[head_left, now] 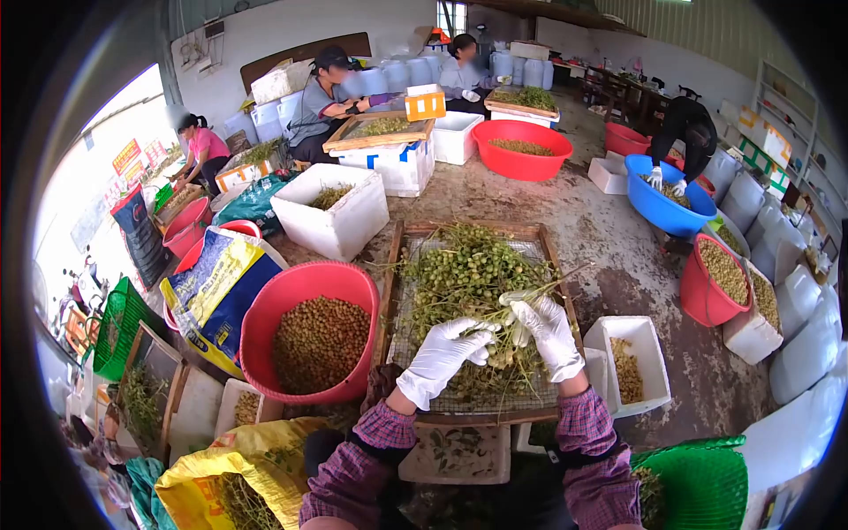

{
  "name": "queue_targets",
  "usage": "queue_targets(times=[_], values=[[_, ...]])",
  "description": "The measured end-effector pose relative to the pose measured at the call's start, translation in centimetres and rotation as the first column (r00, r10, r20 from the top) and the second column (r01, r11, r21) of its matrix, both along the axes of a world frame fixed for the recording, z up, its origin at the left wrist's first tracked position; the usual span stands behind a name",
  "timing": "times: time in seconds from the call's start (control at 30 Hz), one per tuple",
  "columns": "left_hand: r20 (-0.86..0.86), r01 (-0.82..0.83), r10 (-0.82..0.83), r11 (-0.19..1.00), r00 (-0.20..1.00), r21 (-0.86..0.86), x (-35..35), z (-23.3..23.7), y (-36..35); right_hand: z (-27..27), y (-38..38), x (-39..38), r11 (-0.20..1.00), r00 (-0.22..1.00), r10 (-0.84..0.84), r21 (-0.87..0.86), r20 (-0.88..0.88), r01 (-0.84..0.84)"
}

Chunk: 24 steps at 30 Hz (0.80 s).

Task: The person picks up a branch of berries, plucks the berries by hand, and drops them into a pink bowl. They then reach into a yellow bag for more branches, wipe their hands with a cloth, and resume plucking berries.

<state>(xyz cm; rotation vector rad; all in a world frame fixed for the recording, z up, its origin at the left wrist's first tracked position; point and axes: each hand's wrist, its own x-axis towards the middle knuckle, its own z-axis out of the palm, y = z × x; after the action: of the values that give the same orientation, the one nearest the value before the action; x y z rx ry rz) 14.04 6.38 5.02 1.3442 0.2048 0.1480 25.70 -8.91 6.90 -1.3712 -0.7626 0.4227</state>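
Observation:
A wood-framed wire-mesh screen point(402, 340) lies in front of me with a heap of green plant sprigs point(473, 269) bearing small round berries. My right hand point(545, 329), in a white glove, is closed on a bunch of berry stems point(502, 352); long thin stalks stick out past its fingers to the upper right. My left hand point(449, 353), also gloved, has its fingers bent in against the left side of that bunch. Its fingertips are partly hidden among the stems. The two hands are close together over the near half of the screen.
Left of the screen stands a red tub point(375, 340) of brownish berries; to the right is a white foam box point(658, 380) with pale berries. A yellow sack point(194, 477) and a green basket point(707, 481) flank me. Co-workers sit behind; one bends over a blue tub point(649, 216).

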Motion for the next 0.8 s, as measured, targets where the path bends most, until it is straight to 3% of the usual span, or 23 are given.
queue_targets(times=[0.17, 0.3, 0.43, 0.5, 0.57, 0.6, 0.7, 0.73, 0.8], values=[[-0.051, 0.044, -0.044, 0.999, 0.998, -0.015, -1.0, -0.6, 1.3, -1.2, 0.9, -0.3, 0.995, 0.993, -0.102, -0.026, -0.059, 0.101], [-0.076, 0.104, -0.101, 0.994, 0.992, 0.043, -1.2, -2.0, 1.7, -1.5, 1.6, -1.1, 0.996, 0.992, -0.086, -0.028, -0.089, 0.083], [-0.126, 0.12, -0.108, 0.988, 0.986, 0.094, -1.1, -2.2, 1.8, -2.1, 2.4, -2.0, 0.989, 0.988, -0.148, 0.006, 0.051, 0.148], [-0.162, 0.134, -0.12, 0.988, 0.979, 0.08, -1.2, -1.8, 2.0, -1.8, 2.4, -2.3, 0.985, 0.985, -0.171, 0.003, -0.01, 0.171], [-0.157, 0.072, -0.106, 0.976, 0.982, -0.205, -1.3, -1.0, 2.3, -1.4, 2.2, -2.0, 0.983, 0.974, -0.183, 0.001, -0.133, 0.185], [-0.154, 0.038, -0.077, 0.969, 0.985, -0.243, -1.4, -1.1, 2.6, -1.6, 2.0, -1.7, 0.982, 0.972, -0.189, -0.018, -0.14, 0.189], [-0.141, -0.061, 0.053, 0.996, 0.989, -0.057, -1.3, -1.5, 2.2, -2.2, 2.2, -1.8, 0.98, 0.976, -0.198, 0.017, -0.086, 0.2], [-0.141, -0.09, 0.082, 0.994, 0.987, -0.056, -1.2, -1.5, 2.1, -1.9, 2.3, -2.1, 0.979, 0.976, -0.198, 0.027, -0.096, 0.201], [-0.108, -0.089, 0.065, 0.969, 0.992, -0.23, -1.4, -0.8, 2.2, -1.8, 1.9, -1.6, 0.981, 0.971, -0.186, 0.029, -0.15, 0.192]])
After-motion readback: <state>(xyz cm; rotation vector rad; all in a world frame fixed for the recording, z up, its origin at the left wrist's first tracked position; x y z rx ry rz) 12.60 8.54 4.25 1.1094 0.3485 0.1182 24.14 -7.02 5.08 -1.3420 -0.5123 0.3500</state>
